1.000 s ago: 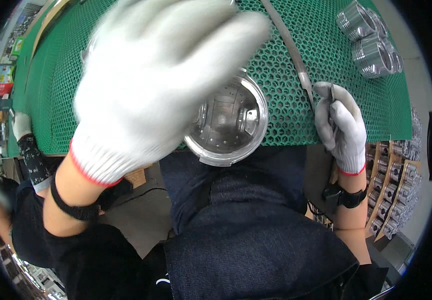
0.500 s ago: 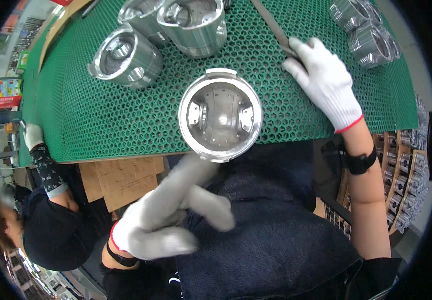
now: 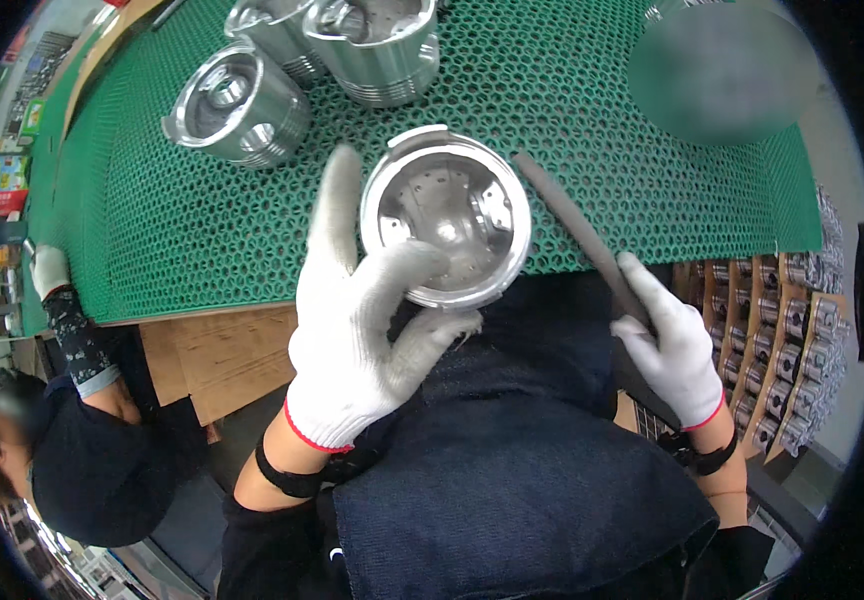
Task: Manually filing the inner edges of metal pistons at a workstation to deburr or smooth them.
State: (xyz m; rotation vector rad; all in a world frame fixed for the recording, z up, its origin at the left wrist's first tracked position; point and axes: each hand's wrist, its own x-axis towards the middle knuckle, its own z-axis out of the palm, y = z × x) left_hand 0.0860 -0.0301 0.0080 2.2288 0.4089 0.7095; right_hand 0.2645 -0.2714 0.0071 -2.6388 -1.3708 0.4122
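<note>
A silvery metal piston (image 3: 452, 225), hollow side facing up, sits at the near edge of the green mat, tilted slightly. My left hand (image 3: 352, 330), in a white knit glove, grips its near left side. One finger reaches over the rim into the hollow, others lie along the outer left wall, and the thumb is at the near edge. In my gloved right hand (image 3: 672, 350) is a long, flat grey file (image 3: 577, 225). Its far end points up and left, close beside the piston's right side without clearly touching it.
Several more pistons, one of them the nearest left piston (image 3: 242, 105), stand at the back left of the green perforated mat (image 3: 572, 110). Wooden racks of pistons (image 3: 777, 340) are at the right. Below the bench lies cardboard (image 3: 217, 360). At far left, a co-worker's gloved hand (image 3: 50, 272) rests near the edge.
My left hand has risen from my lap to grip the piston, which now tilts a little. My right hand has drawn the file down toward me, to the piston's right.
</note>
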